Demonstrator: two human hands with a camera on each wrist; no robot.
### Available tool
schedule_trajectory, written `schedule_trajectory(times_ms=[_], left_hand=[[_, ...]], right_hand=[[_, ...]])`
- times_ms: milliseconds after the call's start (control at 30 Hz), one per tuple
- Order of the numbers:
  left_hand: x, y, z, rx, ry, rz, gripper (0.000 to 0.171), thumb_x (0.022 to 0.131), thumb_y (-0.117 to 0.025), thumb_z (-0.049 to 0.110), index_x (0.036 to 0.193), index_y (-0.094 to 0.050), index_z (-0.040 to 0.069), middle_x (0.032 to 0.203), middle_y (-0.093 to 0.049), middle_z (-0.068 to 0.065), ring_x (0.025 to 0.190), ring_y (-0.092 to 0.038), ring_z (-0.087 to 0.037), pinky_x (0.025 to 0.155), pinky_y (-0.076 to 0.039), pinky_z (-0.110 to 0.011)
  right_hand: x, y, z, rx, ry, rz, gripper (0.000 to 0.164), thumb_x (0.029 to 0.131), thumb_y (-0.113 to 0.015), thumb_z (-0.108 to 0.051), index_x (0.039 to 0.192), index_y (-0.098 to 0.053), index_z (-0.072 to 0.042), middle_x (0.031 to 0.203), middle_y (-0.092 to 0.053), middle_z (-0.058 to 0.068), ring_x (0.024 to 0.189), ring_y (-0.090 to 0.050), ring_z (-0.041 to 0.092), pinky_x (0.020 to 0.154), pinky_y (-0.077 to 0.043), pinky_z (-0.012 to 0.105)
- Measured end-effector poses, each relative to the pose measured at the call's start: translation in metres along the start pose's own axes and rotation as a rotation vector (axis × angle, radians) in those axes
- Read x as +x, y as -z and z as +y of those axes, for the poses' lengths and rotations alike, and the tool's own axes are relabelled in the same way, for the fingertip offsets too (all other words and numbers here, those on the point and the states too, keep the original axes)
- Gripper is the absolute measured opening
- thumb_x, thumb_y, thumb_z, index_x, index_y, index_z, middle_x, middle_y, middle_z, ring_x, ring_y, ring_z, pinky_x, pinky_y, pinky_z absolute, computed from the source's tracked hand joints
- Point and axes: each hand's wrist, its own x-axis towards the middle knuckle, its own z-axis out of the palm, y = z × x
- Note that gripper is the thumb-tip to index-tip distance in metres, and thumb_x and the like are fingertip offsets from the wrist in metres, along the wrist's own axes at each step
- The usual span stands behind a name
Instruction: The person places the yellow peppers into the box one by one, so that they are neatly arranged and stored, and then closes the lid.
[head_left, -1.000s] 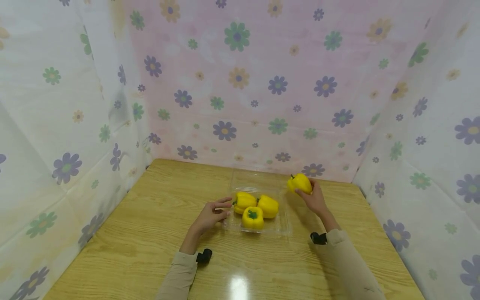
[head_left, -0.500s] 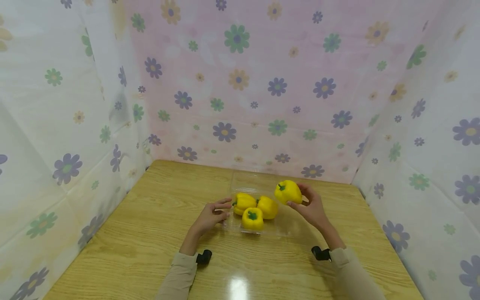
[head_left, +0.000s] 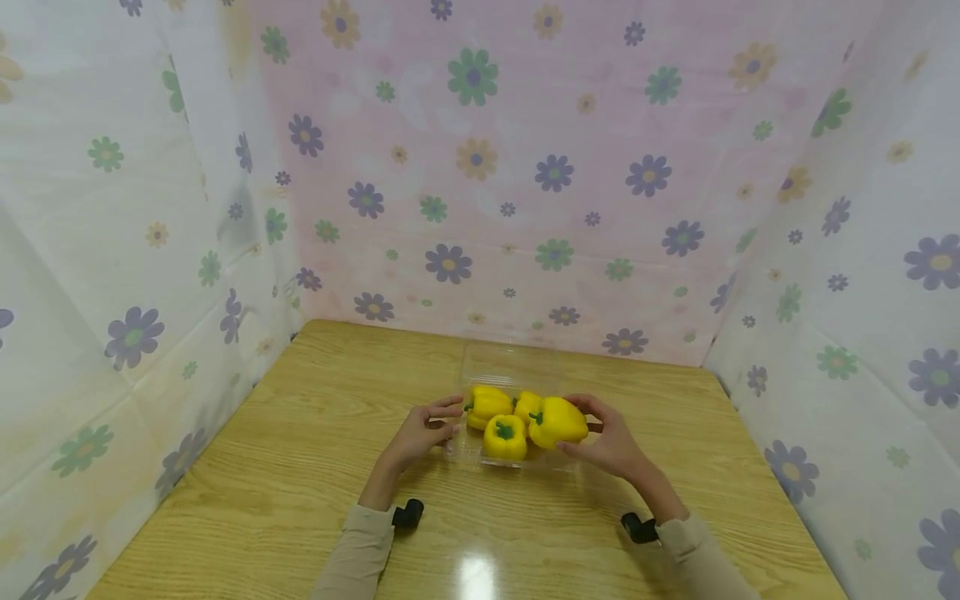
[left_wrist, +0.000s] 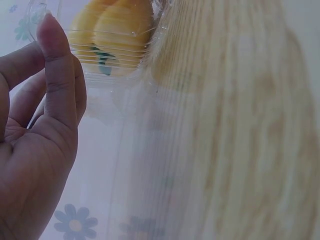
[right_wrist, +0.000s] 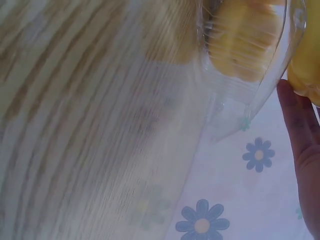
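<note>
A clear plastic clamshell container [head_left: 468, 454] sits on the table with its lid laid back. Inside lie a yellow bell pepper [head_left: 491, 403] at left, one in front [head_left: 505, 438] with its green stem up, and a third [head_left: 527, 406] partly covered from view. My right hand [head_left: 611, 446] grips another yellow bell pepper [head_left: 558, 423] over the container's right side, fingers behind it and thumb in front. At the left rim, my left hand [head_left: 416, 435] pinches the container's edge between thumb and fingers; the left wrist view shows the thumb [left_wrist: 55, 55] against the clear rim.
The wooden table [head_left: 300, 467] reaches back to a flower-patterned cloth [head_left: 510, 167] that hangs behind and on both sides. A clear lid [head_left: 506, 362] lies open behind the peppers. Black wrist cameras [head_left: 408, 513] are worn at both sleeves.
My right hand has carried its bell pepper left and down, from the right of the container to over its right side, beside the others. My left hand has stayed at the rim.
</note>
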Motion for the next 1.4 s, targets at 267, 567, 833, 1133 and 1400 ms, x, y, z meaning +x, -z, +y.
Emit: schedule_trajectory(times_ms=[267,567,833,1133,1400], left_hand=[[0.000,-0.001,0.000,-0.001,-0.001,0.004,0.045,0.099,-0.062,-0.001,0.140,-0.051,-0.015,0.163,-0.033,-0.020,0.104,-0.061,-0.047,0.063,-0.057,-0.023],[0.002,0.000,-0.002,0.007,-0.011,-0.001,0.043,0.100,-0.062,0.000,0.139,-0.053,-0.014,0.162,-0.034,-0.019,0.100,-0.063,-0.041,0.063,-0.056,-0.022],[0.001,0.000,-0.002,-0.010,-0.010,0.002,0.042,0.099,-0.062,-0.001,0.138,-0.054,-0.014,0.162,-0.033,-0.021,0.091,-0.064,-0.031,0.063,-0.056,-0.022],[-0.001,-0.001,-0.002,-0.009,-0.001,-0.005,0.041,0.099,-0.060,-0.003,0.139,-0.053,-0.014,0.163,-0.031,-0.022,0.078,-0.061,-0.015,0.062,-0.056,-0.022],[0.000,0.000,-0.003,-0.015,-0.009,-0.004,0.042,0.100,-0.061,-0.002,0.139,-0.053,-0.014,0.163,-0.031,-0.022,0.081,-0.062,-0.017,0.063,-0.056,-0.021]], right_hand=[[0.001,-0.012,0.014,-0.043,0.028,-0.044,0.067,0.074,-0.093,-0.015,0.133,-0.062,-0.011,0.125,-0.067,0.009,0.108,-0.064,0.024,0.082,-0.060,0.038],[0.004,-0.019,0.009,-0.032,-0.026,-0.098,0.067,0.079,-0.090,-0.028,0.135,-0.059,-0.011,0.131,-0.064,0.012,0.114,-0.064,0.032,0.092,-0.058,0.045],[0.005,-0.025,0.008,-0.019,-0.058,-0.101,0.065,0.079,-0.090,-0.030,0.134,-0.060,-0.012,0.132,-0.064,0.012,0.113,-0.065,0.031,0.092,-0.057,0.045],[0.003,-0.032,0.006,-0.005,-0.071,-0.070,0.065,0.079,-0.090,-0.030,0.135,-0.061,-0.012,0.133,-0.064,0.013,0.113,-0.065,0.032,0.092,-0.058,0.047],[0.005,-0.031,0.001,-0.066,-0.094,-0.107,0.064,0.075,-0.093,-0.031,0.127,-0.062,-0.013,0.126,-0.064,0.007,0.111,-0.061,0.026,0.090,-0.059,0.045]])
